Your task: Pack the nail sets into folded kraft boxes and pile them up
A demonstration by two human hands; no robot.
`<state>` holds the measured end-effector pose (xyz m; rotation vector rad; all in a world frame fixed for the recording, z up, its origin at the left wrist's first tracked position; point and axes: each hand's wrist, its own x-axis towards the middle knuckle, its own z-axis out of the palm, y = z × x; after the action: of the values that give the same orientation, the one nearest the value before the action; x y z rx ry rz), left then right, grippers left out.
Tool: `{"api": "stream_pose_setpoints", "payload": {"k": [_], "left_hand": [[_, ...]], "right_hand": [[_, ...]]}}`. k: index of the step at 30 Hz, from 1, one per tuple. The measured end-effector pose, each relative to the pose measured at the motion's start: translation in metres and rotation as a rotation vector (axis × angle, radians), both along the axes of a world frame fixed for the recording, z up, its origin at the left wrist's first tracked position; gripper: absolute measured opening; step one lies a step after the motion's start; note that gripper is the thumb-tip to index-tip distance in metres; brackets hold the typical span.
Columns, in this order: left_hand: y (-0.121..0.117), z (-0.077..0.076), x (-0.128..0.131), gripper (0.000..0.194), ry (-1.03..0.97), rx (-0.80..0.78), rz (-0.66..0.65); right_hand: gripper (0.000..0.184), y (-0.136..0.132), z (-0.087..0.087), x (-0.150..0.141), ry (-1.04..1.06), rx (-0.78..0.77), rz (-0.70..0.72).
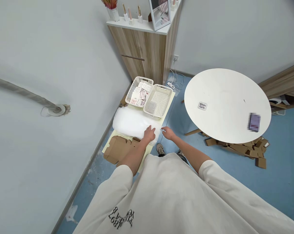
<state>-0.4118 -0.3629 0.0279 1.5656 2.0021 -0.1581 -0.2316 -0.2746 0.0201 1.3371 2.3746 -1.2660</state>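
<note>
A soft white stack of packing sheets (pixel 129 121) lies on a low pale-yellow surface in front of me; I cannot make out its exact material. My left hand (pixel 149 133) rests on its right part, fingers apart and pointing forward. At the stack's right edge, my right hand (pixel 168 133) is closed in a pinch, thumb and forefinger at the thin white border. Just beyond the stack stand two white plastic baskets: the left basket (pixel 132 87) holds printed cards or packets, and the right basket (pixel 164 101) contains a small clear plastic box (pixel 151 107).
Flattened brown cardboard boxes (pixel 117 148) lie left of my left forearm. A round white table (pixel 227 97) on the right bears a small nail set (pixel 202 106) and a blurred purple item (pixel 254 122). Cardboard pieces (pixel 242 149) lie beneath it. A wooden cabinet (pixel 149 48) stands ahead.
</note>
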Motion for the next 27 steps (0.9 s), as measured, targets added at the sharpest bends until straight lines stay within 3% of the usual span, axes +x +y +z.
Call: {"api": "stream_pose_setpoints", "payload": {"k": [12,19,27], "left_hand": [[-0.009,-0.001,0.000,0.060,0.002,0.108,-0.039],[-0.015,0.007,0.000,0.060,0.022,0.184,-0.054],[-0.019,0.019,0.016,0.061,-0.020,0.298,-0.128]], "right_hand": [[0.043,-0.004,0.000,-0.020,0.052,0.000,-0.034],[0.038,-0.006,0.012,-0.032,0.123,0.050,-0.205],[0.027,-0.007,0.024,-0.041,0.345,-0.066,-0.294]]}}
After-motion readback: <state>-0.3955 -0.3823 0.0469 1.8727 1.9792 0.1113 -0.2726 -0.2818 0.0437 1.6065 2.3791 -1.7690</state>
